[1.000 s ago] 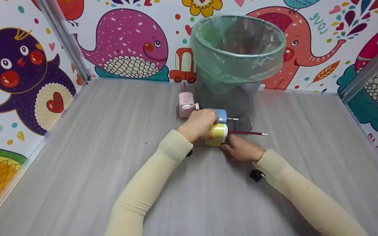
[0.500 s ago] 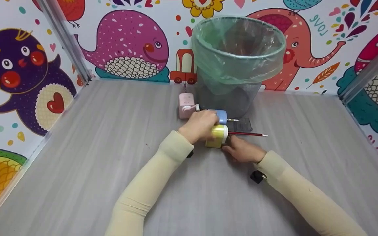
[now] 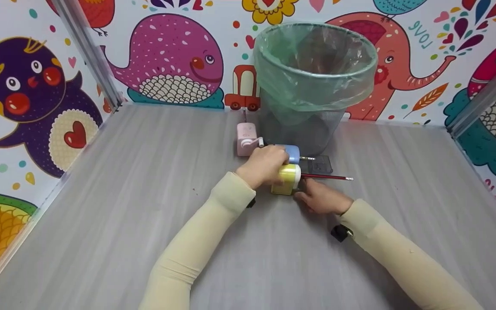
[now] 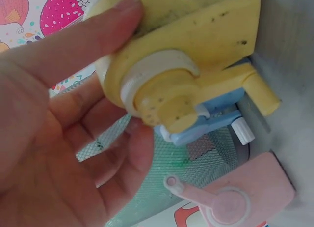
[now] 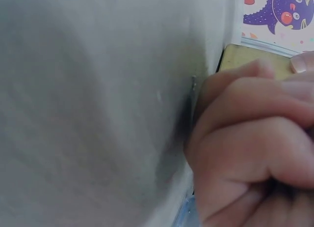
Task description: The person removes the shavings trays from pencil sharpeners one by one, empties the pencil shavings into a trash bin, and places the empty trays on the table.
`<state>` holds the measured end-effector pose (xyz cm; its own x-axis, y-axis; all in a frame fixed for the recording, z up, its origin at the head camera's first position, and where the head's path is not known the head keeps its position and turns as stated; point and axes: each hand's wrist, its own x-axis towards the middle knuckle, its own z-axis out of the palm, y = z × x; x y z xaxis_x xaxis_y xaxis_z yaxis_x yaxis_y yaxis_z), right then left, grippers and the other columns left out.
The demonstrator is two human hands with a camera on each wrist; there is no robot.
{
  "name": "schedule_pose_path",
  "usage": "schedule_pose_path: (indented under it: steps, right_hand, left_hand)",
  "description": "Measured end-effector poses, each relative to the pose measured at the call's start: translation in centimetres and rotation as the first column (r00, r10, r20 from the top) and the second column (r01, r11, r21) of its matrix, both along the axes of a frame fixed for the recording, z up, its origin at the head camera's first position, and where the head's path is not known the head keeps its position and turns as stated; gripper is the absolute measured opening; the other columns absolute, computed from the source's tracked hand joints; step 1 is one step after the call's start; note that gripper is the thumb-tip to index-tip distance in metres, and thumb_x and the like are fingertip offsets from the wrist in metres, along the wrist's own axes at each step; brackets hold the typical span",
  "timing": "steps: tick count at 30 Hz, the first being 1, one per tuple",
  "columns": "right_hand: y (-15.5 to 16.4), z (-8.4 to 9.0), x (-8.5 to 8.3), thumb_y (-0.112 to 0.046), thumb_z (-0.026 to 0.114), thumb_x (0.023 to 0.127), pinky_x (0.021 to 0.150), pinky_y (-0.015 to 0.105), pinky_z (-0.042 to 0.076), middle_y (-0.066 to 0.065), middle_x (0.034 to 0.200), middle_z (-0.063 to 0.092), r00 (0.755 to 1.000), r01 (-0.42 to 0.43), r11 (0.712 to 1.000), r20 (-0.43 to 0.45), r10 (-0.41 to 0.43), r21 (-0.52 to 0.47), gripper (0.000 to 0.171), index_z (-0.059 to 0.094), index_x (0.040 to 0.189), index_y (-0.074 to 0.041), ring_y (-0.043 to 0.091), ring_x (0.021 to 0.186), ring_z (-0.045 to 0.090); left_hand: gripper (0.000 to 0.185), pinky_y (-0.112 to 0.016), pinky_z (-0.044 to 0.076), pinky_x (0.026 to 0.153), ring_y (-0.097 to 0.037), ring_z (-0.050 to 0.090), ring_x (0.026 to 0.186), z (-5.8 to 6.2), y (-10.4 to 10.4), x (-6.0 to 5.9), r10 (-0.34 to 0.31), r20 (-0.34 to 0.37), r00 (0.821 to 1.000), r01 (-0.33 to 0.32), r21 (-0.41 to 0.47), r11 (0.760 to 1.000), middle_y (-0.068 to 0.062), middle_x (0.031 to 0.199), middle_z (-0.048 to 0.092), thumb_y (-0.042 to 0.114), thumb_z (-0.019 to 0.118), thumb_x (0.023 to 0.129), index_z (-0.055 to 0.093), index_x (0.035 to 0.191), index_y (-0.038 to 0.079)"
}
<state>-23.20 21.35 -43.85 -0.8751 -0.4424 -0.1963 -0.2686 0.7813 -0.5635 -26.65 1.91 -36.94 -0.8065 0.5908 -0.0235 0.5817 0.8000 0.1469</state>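
In the head view my left hand (image 3: pixel 264 165) grips a yellow crank pencil sharpener (image 3: pixel 286 183) from above. The left wrist view shows its yellow crank (image 4: pixel 221 87), with the thumb lying along the body. A red-and-black pencil (image 3: pixel 327 176) juts rightward from the white front. Low at that front, my right hand (image 3: pixel 323 196) has its fingers curled in a pinch on a dark piece like a shavings drawer, mostly covered by the fingers. Right behind stands a blue sharpener (image 3: pixel 292 153) with a pencil in it, and beside it a pink sharpener (image 3: pixel 246 137).
A mesh waste bin (image 3: pixel 304 129) with a green liner (image 3: pixel 317 92) stands behind the sharpeners. A dark see-through tray (image 3: pixel 320 164) lies on the grey tabletop (image 3: pixel 144 181), to the right of the blue sharpener. Printed panels (image 3: pixel 170 56) wall the table in.
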Motion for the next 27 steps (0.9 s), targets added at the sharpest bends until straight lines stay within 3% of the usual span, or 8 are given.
schedule_pose_path:
  steps: [9, 18, 23, 27]
  right_hand:
    - [0.9, -0.2, 0.2, -0.014, 0.055, 0.101, 0.065, 0.032, 0.047, 0.012, 0.088, 0.057, 1.0, 0.016, 0.999, -0.003, -0.016, -0.033, 0.039, 0.043, 0.128, 0.013, 0.015, 0.065, 0.057]
    - [3.3, -0.4, 0.7, -0.014, 0.055, 0.101, 0.084, 0.042, 0.047, 0.021, 0.108, 0.059, 0.999, 0.039, 0.998, -0.018, -0.04, -0.049, 0.053, 0.034, 0.141, 0.012, 0.027, 0.091, 0.058]
    - [4.0, -0.3, 0.9, -0.014, 0.057, 0.1, 0.081, 0.038, 0.046, 0.02, 0.108, 0.06, 0.999, 0.039, 0.998, -0.027, -0.041, -0.05, 0.051, 0.036, 0.142, 0.007, 0.026, 0.09, 0.058]
    - [4.3, -0.1, 1.1, -0.012, 0.056, 0.1, 0.066, 0.032, 0.048, 0.018, 0.099, 0.061, 0.999, 0.043, 0.994, 0.021, -0.041, -0.099, 0.055, 0.032, 0.146, 0.005, 0.019, 0.07, 0.057]
  left_hand:
    - [0.04, -0.043, 0.055, 0.087, -0.022, 0.065, 0.098, -0.2, 0.0, -0.1, 0.012, 0.035, 0.999, -0.014, 0.039, 0.999, -0.006, 0.107, 0.069, 0.026, 0.088, 0.077, 0.073, 0.11, 0.009]
    - [0.042, -0.042, 0.054, 0.089, -0.021, 0.063, 0.097, -0.2, -0.3, -0.1, 0.036, 0.067, 0.997, -0.039, 0.046, 0.998, -0.005, 0.108, 0.068, 0.026, 0.089, 0.076, 0.073, 0.111, 0.009]
    - [0.042, -0.042, 0.054, 0.089, -0.021, 0.063, 0.097, -0.2, -0.2, -0.1, 0.039, 0.078, 0.996, -0.043, 0.052, 0.998, -0.005, 0.108, 0.067, 0.026, 0.089, 0.076, 0.072, 0.111, 0.009]
    - [0.04, -0.043, 0.055, 0.087, -0.022, 0.064, 0.096, -0.2, -0.1, -0.1, 0.019, 0.05, 0.999, -0.022, 0.067, 0.998, -0.006, 0.107, 0.068, 0.025, 0.089, 0.075, 0.073, 0.109, 0.008]
